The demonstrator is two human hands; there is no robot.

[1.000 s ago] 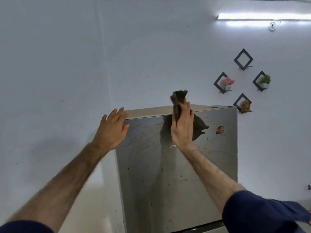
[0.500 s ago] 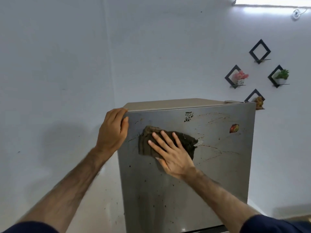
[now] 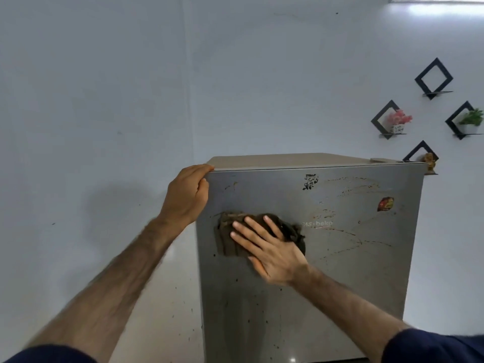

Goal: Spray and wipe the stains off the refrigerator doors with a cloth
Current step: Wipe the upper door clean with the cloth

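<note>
Wiping in progress: right hand (image 3: 269, 254) lies flat, fingers straight and spread, palm pressing a dark brown cloth (image 3: 230, 237) against the upper left part of the fridge door (image 3: 327, 284); flat palm likely chosen to spread pressure over the bunched cloth so more of it rubs the steel

Left hand (image 3: 187, 195) hooks its fingers over the top left corner of the door, thumb on the front face; probably bracing the body and keeping the door from swinging or rocking under the push

Cloth sits just beside the door's left edge, a little below the left hand, with part of it peeking out right of the palm next to the brand lettering (image 3: 318, 224)

Brown streaky stains (image 3: 351, 187) cover the upper right of the door, more thin lines run lower right, dark specks dot the lower left; so plenty left to clean

Black sticker (image 3: 310, 182) near the top edge and a red sticker (image 3: 385, 204) toward the right edge are raised spots the cloth could catch on

Room to move: wide open steel to the right and downward, very little to the left before the cloth slips off the edge, and upward travel is blocked on the left by the bracing hand

No spray bottle in view

Diamond wall shelves (image 3: 433, 79) hang well apart to the right, out of the way
</note>
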